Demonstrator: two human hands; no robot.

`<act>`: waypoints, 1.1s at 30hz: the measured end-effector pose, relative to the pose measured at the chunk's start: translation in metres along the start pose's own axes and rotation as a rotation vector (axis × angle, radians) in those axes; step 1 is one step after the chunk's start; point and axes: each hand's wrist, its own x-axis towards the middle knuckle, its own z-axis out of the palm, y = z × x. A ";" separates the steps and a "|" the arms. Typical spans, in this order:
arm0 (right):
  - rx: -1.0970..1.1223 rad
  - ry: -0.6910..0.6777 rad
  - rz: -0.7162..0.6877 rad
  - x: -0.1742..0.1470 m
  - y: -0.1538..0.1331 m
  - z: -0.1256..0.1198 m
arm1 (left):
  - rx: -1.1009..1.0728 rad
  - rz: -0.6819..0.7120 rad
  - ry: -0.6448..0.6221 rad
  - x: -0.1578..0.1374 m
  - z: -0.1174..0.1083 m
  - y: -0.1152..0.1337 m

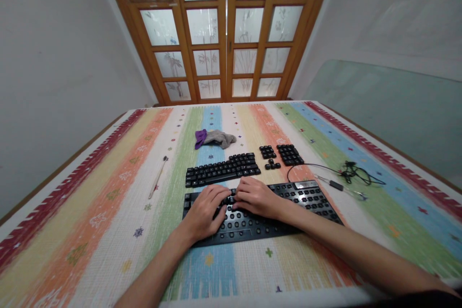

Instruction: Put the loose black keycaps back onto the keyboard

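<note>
A black keyboard [245,236] lies in front of me with most of its key posts bare; some keycaps sit along its top row at the left. My left hand [206,209] rests over its upper left part, fingers bent and pressed together, thumb lower down. From the right, my right hand [255,197] reaches in with curled fingers. The fingertips of both hands meet at a small black keycap [229,199] on the top row, partly covered by them. Behind the keyboard, loose keycaps [222,171] stand in rows, with smaller groups [267,152] and a number-pad block [289,155] to the right.
A grey and purple cloth [216,138] lies farther back. To the left is a thin brush [158,177]. A coiled black cable [355,173] and a tool with a black grip [336,186] lie right. The striped tablecloth [108,202] covers the table; wooden doors [226,33] stand behind.
</note>
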 end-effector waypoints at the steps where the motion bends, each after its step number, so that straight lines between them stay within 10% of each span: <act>1: -0.021 -0.004 -0.003 -0.001 0.000 0.001 | 0.003 0.001 -0.002 0.000 0.000 0.000; 33: -0.010 0.032 0.071 -0.007 -0.012 0.000 | 0.056 0.030 -0.022 0.001 0.000 0.000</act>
